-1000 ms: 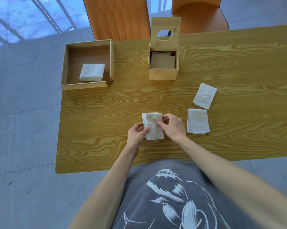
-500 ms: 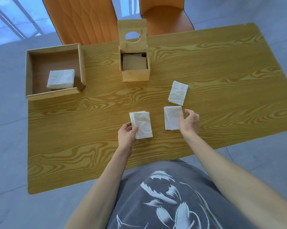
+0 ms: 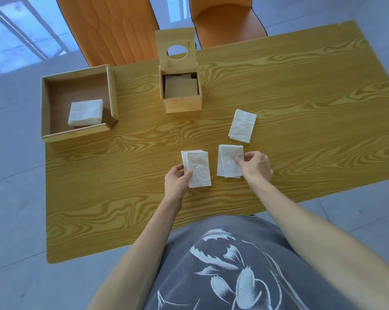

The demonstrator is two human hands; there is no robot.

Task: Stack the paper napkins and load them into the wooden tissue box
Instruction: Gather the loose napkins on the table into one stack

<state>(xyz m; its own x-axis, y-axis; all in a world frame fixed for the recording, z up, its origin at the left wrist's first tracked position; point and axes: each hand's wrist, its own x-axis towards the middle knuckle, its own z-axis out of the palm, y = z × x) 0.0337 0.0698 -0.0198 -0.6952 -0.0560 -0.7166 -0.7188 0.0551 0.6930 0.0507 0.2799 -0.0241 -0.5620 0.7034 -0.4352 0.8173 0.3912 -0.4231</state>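
A small stack of white napkins [image 3: 197, 167] lies on the wooden table [image 3: 301, 104], and my left hand [image 3: 176, 181] grips its lower left edge. To its right lies a second pile of napkins [image 3: 228, 159]; my right hand [image 3: 255, 165] pinches its right side with the fingertips. A single folded napkin [image 3: 242, 125] lies further back on the right. The wooden tissue box [image 3: 181, 92] stands at the back centre with its lid [image 3: 176, 48], which has a round hole, tipped up open.
An open wooden tray [image 3: 77, 133] at the back left holds a thick block of napkins [image 3: 85, 112]. Two orange chairs [image 3: 113, 27] stand behind the table's far edge. The near table edge runs just in front of my body.
My right hand left the stack held by my left hand and moved right onto the second pile, now pinching it. The left hand kept hold of its stack.
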